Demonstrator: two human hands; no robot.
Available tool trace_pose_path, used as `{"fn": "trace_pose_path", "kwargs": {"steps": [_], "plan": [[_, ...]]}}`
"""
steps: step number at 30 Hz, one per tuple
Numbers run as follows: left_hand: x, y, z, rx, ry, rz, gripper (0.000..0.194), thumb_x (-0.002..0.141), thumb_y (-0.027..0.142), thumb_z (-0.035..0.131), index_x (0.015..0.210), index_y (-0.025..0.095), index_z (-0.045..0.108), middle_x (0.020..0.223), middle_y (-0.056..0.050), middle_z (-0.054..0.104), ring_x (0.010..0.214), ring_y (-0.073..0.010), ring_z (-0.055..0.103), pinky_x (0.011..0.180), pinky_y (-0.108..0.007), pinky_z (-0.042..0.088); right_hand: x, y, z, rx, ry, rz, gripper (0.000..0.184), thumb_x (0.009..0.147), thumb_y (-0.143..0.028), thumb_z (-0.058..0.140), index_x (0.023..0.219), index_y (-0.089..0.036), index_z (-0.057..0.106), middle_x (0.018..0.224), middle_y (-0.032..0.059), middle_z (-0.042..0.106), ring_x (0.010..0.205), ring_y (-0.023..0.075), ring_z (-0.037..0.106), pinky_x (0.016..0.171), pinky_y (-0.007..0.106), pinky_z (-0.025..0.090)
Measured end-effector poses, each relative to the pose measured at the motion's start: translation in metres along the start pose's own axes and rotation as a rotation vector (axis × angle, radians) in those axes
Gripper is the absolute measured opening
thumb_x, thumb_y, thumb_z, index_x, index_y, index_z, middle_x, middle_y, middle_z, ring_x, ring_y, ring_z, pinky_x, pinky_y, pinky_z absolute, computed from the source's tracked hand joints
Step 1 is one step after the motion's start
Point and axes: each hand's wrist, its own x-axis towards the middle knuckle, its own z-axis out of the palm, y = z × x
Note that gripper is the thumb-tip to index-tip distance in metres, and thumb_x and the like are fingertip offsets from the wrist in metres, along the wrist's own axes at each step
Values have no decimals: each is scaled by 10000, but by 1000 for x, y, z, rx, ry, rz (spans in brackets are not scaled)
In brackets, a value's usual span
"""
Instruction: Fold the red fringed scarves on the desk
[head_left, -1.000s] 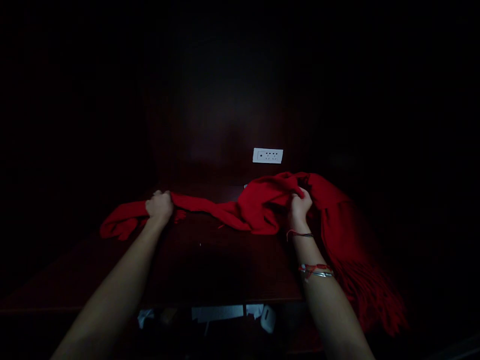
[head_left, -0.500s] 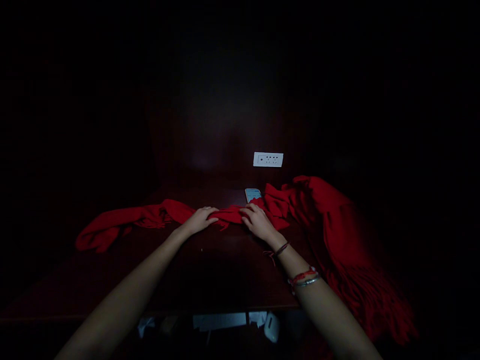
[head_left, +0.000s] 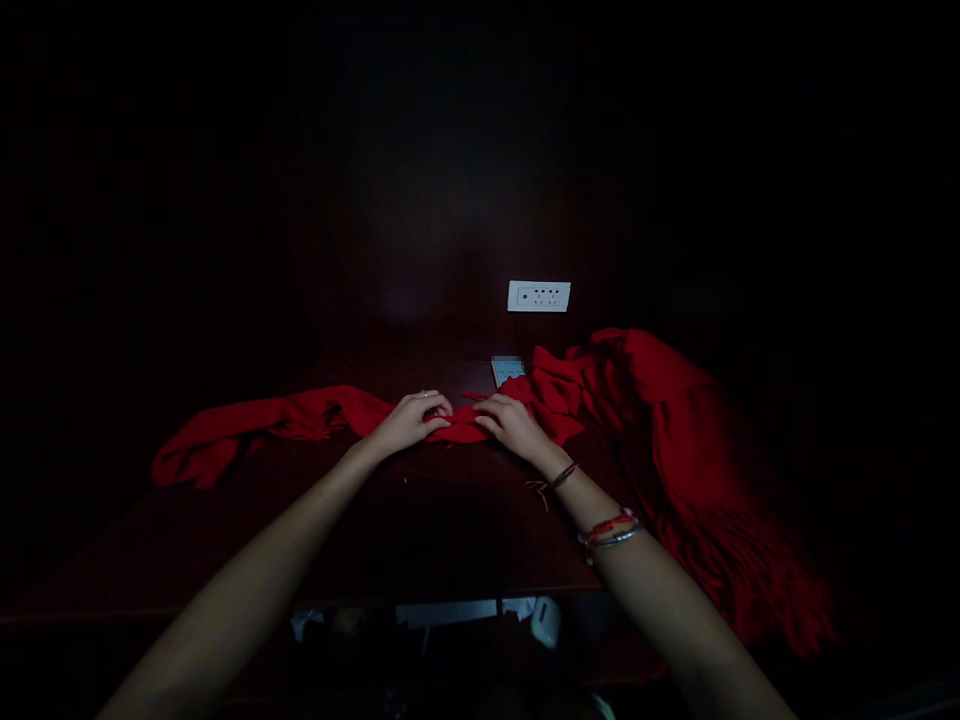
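Observation:
A long red scarf [head_left: 681, 430] with fringed ends lies across the dark table, its narrow bunched middle in front of me. My left hand [head_left: 417, 416], a ring on one finger, pinches that narrow stretch from the left. Close by on the right, my right hand [head_left: 513, 424] grips the same stretch with bent fingers; bracelets circle this wrist and forearm. Between the hands a short length of red cloth shows. To the left the scarf trails off in a loose fold, and to the right it heaps up and its fringe hangs over the table's edge.
A phone [head_left: 507, 371] with a lit screen lies behind the scarf, partly covered by it. On the back wall is a white socket plate [head_left: 538, 296]. Below the table's front edge [head_left: 360, 603] pale papers [head_left: 447, 612] and a white object [head_left: 545, 621] show dimly. The surroundings are very dark.
My left hand has shifted slightly right, nearer to my right hand, and its fingers are more curled on the scarf. The whole view has tilted a little downward.

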Motion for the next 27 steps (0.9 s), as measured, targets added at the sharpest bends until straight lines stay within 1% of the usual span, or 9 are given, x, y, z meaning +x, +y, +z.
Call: {"fn": "trace_pose_path", "kwargs": {"steps": [3,6,9,12,14,17,21,24,27], "plan": [[1,7,0,-25,-10,2,98,732,260,497,742,169,532,726,7,526,688,-108,499,655,-216,387,1,-2,0,-37,26,3,268,799,-289,407,1016,-187,529,959,58,521,877,143,460,766,272,352],[3,13,1,-24,16,15,107,732,271,497,727,165,513,709,10,511,673,-108,489,644,-219,385,3,-2,0,-59,10,-17,205,798,-257,407,882,-172,574,892,54,527,844,140,459,755,263,348],[2,15,-1,15,85,29,143,739,309,487,758,167,493,734,5,504,703,-119,481,663,-231,382,5,-1,-1,24,72,21,217,818,-210,348,807,-151,556,798,42,538,760,121,475,709,230,356],[1,13,-2,40,132,25,167,790,317,399,799,176,488,804,-6,515,769,-129,484,716,-252,372,6,-3,-5,152,170,102,206,814,-194,333,773,-148,530,739,24,543,701,109,485,665,206,360],[1,10,-1,22,131,-15,181,806,306,362,867,184,481,814,-5,528,768,-127,495,721,-259,376,6,-4,-8,210,210,123,189,804,-194,348,748,-151,522,716,15,542,686,107,487,655,201,359],[0,6,2,-4,83,-38,241,767,316,432,971,188,454,846,-10,544,781,-137,508,723,-268,386,5,-9,-14,254,225,85,179,795,-198,361,731,-157,524,711,10,535,695,106,484,659,201,354],[-1,7,4,33,96,26,270,747,307,467,988,185,449,947,-35,520,875,-154,482,775,-288,367,4,-12,-19,270,199,35,158,777,-208,401,719,-161,541,720,10,523,706,104,477,662,201,350],[-1,12,3,162,134,91,191,773,289,437,929,191,486,928,-34,504,889,-157,457,799,-302,340,4,-12,-20,276,199,58,159,769,-212,410,713,-160,549,713,9,514,694,103,472,652,203,348],[0,14,4,265,109,143,150,805,258,383,840,193,513,880,-27,512,858,-157,449,784,-302,332,4,-10,-17,301,211,87,171,767,-228,397,699,-164,540,702,6,503,688,105,465,655,209,348]]}}
